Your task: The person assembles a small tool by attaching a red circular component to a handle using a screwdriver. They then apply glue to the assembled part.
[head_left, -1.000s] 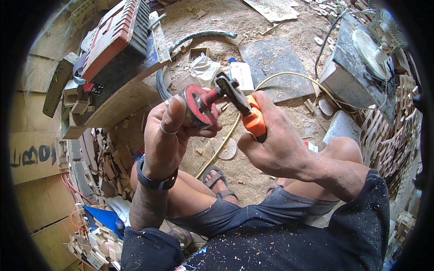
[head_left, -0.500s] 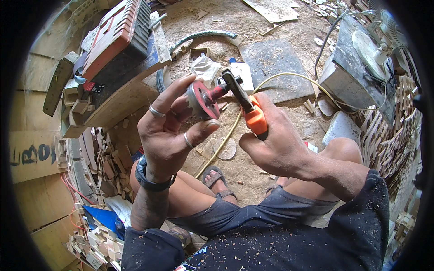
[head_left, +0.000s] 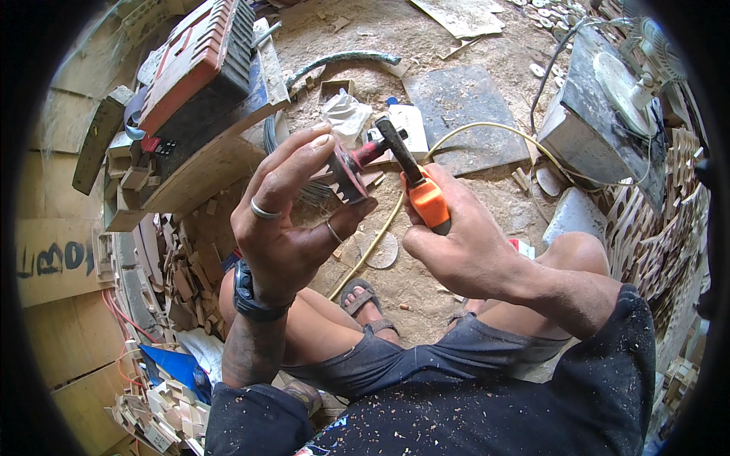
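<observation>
We're holding left forearm (head_left: pixel 255 352) upright, left hand (head_left: pixel 275 239) spreading in wide pinch, fingers (head_left: pixel 291 162) arching above, thumb (head_left: pixel 347 221) opposing below. We're slanting right forearm (head_left: pixel 564 295) inward from right side, right hand (head_left: pixel 468 239) curling in firm grip. Both hands are facing each other, standing apart before us.

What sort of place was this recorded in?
Probably a woodworking shop: the floor looks coated in sawdust, wood offcuts are heaped at the left, and the left hand holds a toothed hole saw.
</observation>
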Tool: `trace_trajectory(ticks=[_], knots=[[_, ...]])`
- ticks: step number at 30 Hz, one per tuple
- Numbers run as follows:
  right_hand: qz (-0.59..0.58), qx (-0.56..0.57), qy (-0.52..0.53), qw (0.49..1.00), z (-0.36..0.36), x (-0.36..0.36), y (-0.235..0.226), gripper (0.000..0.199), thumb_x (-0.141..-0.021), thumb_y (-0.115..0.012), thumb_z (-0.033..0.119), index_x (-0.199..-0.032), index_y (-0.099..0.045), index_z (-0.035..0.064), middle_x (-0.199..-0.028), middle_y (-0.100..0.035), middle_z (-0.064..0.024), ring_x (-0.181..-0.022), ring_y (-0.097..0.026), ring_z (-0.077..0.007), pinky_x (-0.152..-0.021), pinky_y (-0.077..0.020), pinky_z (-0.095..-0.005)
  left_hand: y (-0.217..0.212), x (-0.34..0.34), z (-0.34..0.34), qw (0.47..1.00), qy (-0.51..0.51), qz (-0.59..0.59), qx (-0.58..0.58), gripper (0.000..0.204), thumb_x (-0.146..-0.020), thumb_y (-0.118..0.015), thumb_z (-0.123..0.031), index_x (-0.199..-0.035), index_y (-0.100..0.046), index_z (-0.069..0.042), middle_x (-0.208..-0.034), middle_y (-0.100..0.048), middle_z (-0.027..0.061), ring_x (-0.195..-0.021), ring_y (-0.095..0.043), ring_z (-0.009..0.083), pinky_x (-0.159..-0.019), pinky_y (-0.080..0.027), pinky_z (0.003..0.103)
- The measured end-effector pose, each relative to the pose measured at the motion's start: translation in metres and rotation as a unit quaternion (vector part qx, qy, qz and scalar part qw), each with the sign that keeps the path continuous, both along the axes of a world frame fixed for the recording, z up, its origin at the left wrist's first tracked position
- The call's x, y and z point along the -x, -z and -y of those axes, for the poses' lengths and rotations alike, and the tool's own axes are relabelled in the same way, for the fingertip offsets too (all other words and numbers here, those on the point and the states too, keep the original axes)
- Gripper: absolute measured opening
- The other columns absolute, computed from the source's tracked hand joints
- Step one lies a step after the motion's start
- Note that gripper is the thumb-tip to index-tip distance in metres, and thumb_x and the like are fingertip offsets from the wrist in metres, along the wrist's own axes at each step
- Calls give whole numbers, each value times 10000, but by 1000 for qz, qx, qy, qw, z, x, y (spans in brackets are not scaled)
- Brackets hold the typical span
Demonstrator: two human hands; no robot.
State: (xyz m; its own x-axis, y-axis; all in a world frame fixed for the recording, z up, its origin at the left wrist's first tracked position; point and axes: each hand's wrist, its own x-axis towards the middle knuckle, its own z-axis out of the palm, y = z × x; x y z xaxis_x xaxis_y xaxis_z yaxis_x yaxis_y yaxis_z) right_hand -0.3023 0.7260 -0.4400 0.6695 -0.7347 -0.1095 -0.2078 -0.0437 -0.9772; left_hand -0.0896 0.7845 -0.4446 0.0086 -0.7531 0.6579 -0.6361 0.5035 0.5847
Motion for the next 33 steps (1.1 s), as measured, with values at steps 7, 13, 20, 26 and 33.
trace_trajectory(ticks=[7,13,20,26,33], knots=[[-24,0,-11,1000,0,1,0,311,-791,-591,69,-1083,-498,14,-840,-485,-64,-772,-485,-172,-708,-415,-346,-2,6,-3,991,45,-104,-70,668,-745,-851,-44,-1325,-535,57,-1288,-604,214,-1174,-623,290,-980,-541,386],[-10,44,-3,999,0,-1,2,343,-785,-592,65,-1109,-492,9,-850,-484,-92,-765,-501,-204,-706,-421,-355,-5,9,-6,962,82,-230,-124,674,-771,-828,-23,-1346,-493,92,-1205,-647,205,-1135,-645,281,-979,-539,375],[-13,40,-9,999,-1,0,4,330,-770,-599,53,-1074,-473,23,-853,-481,-110,-768,-513,-234,-703,-424,-377,-8,5,-6,875,112,-401,-246,649,-876,-756,-357,-1281,-528,96,-1055,-692,169,-936,-708,224,-828,-605,354],[14,85,-11,996,1,-1,7,343,-752,-595,39,-1063,-453,32,-834,-483,-131,-750,-523,-270,-692,-428,-400,-12,-2,-5,699,160,-562,-412,728,-979,-491,-575,-1220,-537,111,-982,-692,200,-776,-732,262,-664,-639,391],[18,144,2,989,1,-1,9,351,-737,-594,31,-1056,-449,28,-791,-492,-126,-712,-529,-275,-658,-426,-403,-14,-5,-6,584,178,-655,-445,743,-984,-442,-605,-1312,-510,58,-1042,-698,185,-755,-730,270,-654,-634,356]])
